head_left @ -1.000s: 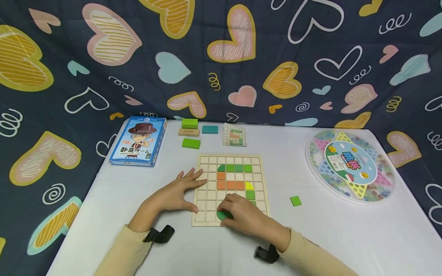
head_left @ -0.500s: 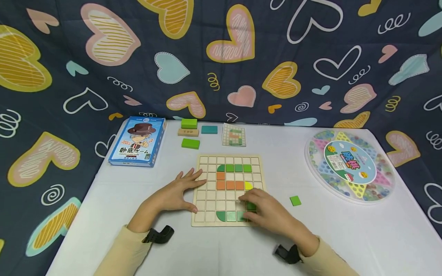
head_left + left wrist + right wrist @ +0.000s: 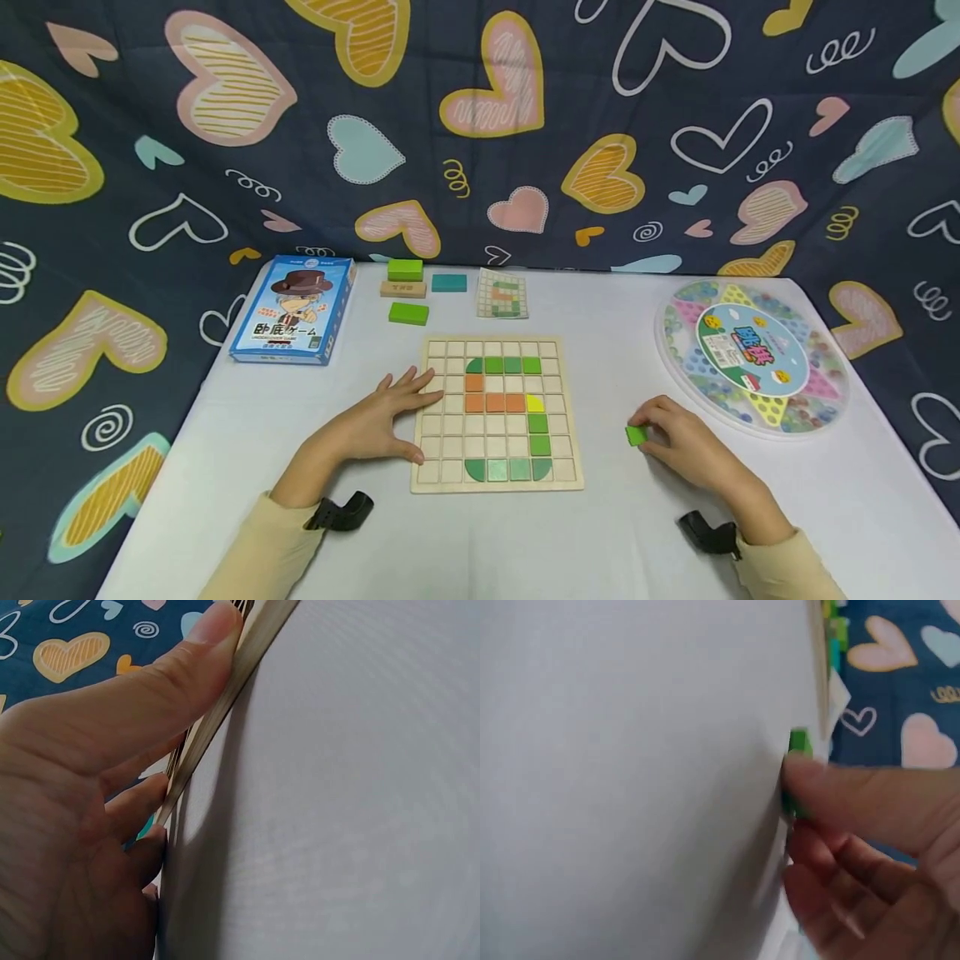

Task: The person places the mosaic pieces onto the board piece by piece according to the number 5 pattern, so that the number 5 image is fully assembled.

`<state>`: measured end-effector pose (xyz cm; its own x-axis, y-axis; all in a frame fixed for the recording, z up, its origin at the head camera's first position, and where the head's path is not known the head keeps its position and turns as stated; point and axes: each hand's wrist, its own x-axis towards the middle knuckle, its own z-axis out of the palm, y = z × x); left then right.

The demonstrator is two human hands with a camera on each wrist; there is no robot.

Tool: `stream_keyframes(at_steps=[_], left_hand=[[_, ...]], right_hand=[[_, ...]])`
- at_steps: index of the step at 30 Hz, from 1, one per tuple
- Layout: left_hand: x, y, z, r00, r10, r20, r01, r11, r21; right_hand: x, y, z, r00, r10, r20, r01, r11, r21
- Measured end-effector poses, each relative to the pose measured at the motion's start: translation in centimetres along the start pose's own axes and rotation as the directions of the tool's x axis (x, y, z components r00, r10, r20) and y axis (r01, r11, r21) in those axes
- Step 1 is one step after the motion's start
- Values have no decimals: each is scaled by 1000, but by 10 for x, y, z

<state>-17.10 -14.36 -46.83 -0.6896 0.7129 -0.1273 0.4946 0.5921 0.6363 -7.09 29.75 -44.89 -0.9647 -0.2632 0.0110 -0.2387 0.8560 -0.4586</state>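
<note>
A wooden grid board (image 3: 447, 456) lies mid-table, with square and rounded tiles set in its cells. Green tiles (image 3: 512, 365) line an upper row, orange tiles (image 3: 495, 403) the middle, and dark green tiles (image 3: 508, 471) a lower row. One yellow rounded tile (image 3: 535, 403) ends the orange row. My left hand (image 3: 372, 423) rests at the board's left edge, fingers spread; in the left wrist view its thumb (image 3: 212, 628) touches the rim. Right of the board, my right hand (image 3: 686, 442) pinches a light green square tile (image 3: 636, 435) between thumb and fingers.
Behind the board lie a small pattern card (image 3: 502, 293), green blocks (image 3: 408, 313), a teal block (image 3: 449, 283) and a wooden block (image 3: 403, 289). A blue game box (image 3: 292, 310) lies back left. A round clear marble-game case (image 3: 753, 358) lies back right.
My right hand has left the board's lower row, moved right, and taken hold of the loose green tile. Dark green tiles now show uncovered in the lower row. The left hand stays at the edge.
</note>
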Motion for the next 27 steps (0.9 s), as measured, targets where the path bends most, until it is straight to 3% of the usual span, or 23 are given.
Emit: stream_keyframes(at_steps=[3, 7, 10, 14, 22, 27], left_hand=[[0, -2, 1, 1000, 1, 4, -1, 1000, -5], [1, -4, 1, 1000, 1, 2, -1, 1000, 0], [4, -4, 1, 1000, 5, -7, -5, 1000, 4], [9, -4, 4, 1000, 16, -10, -16, 1000, -3], [14, -1, 7, 1000, 14, 2, -14, 1000, -6], [15, 0, 6, 1000, 9, -3, -9, 1000, 10]], right_hand=[[7, -16, 3, 999, -27, -43, 28, 1000, 9], [25, -58, 18, 989, -132, -67, 139, 984, 115], [41, -92, 35, 979, -204, -20, 205, 968, 144], [59, -123, 56, 971, -235, 48, 231, 969, 82], [75, -142, 77, 963, -247, 110, 252, 967, -35], [80, -143, 81, 960, -256, 116, 262, 964, -40]])
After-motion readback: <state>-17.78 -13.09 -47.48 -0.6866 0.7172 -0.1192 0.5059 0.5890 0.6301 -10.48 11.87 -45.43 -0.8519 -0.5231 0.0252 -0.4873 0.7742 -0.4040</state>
